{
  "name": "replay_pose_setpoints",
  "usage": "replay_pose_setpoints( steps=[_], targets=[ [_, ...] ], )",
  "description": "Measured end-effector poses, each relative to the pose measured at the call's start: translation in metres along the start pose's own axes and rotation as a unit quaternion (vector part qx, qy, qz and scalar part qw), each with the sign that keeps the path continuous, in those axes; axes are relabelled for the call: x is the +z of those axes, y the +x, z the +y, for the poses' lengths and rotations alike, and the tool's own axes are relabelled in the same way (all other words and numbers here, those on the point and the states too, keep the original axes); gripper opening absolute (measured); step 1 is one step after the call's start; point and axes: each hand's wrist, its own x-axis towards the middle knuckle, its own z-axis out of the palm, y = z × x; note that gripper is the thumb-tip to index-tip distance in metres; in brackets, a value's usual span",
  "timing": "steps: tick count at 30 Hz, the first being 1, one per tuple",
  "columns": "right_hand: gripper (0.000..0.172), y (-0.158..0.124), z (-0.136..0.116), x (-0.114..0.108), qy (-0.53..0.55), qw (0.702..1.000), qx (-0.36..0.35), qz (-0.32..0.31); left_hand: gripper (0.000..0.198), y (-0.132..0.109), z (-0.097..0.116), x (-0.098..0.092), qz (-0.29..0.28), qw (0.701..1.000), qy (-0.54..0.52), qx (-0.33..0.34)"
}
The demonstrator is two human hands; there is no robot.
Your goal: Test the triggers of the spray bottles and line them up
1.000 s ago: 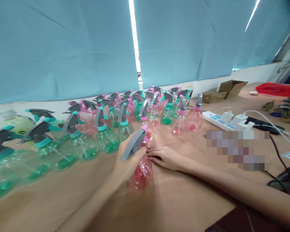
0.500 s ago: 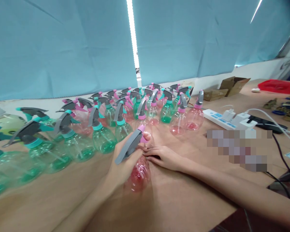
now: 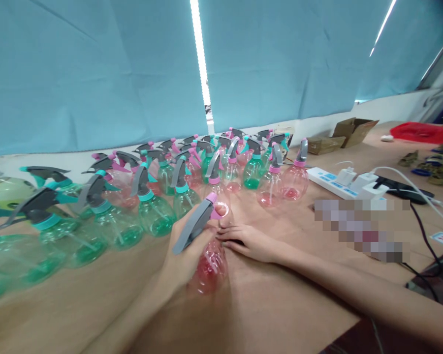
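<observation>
A pink see-through spray bottle (image 3: 210,270) stands on the brown table in front of me, with a grey trigger and pink nozzle on its head. My left hand (image 3: 186,241) is wrapped around the bottle's neck, just under the spray head. From the other side, my right hand (image 3: 249,241) has its fingers pressed together against the neck, their tips partly hidden behind my left hand. The collar is covered by my fingers. Just beyond my hands is another pink spray bottle (image 3: 214,189), upright.
Several green spray bottles (image 3: 157,216) line the left side, with more pink and green ones behind. To the right lie a white power strip (image 3: 330,182) with plugs and cables, an open cardboard box (image 3: 354,133) and a red item (image 3: 424,132). A blue curtain (image 3: 133,73) hangs behind.
The view has shifted slightly, so things sit a little further left. Both hands keep their places on the pink spray bottle, with barely any visible movement.
</observation>
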Motion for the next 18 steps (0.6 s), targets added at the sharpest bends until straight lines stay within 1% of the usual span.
replay_pose_setpoints(
  steps=[5, 9, 12, 18],
  targets=[
    [0.030, 0.000, 0.000, 0.000, -0.007, 1.000, -0.004, 0.000, 0.018, 0.000, 0.001, 0.002, -0.001, 1.000, -0.009, 0.012],
    [0.029, 0.001, -0.001, 0.001, -0.003, 1.000, -0.002, 0.004, 0.011, -0.001, -0.004, 0.002, -0.002, 1.000, -0.013, 0.020],
    [0.029, 0.001, -0.003, 0.001, -0.010, 1.000, 0.000, 0.002, 0.009, 0.000, -0.008, 0.001, -0.003, 1.000, 0.003, 0.012],
    [0.029, 0.000, -0.002, 0.004, -0.016, 1.000, -0.009, 0.009, 0.018, 0.000, -0.009, 0.001, -0.013, 0.999, 0.016, 0.037]
  ],
)
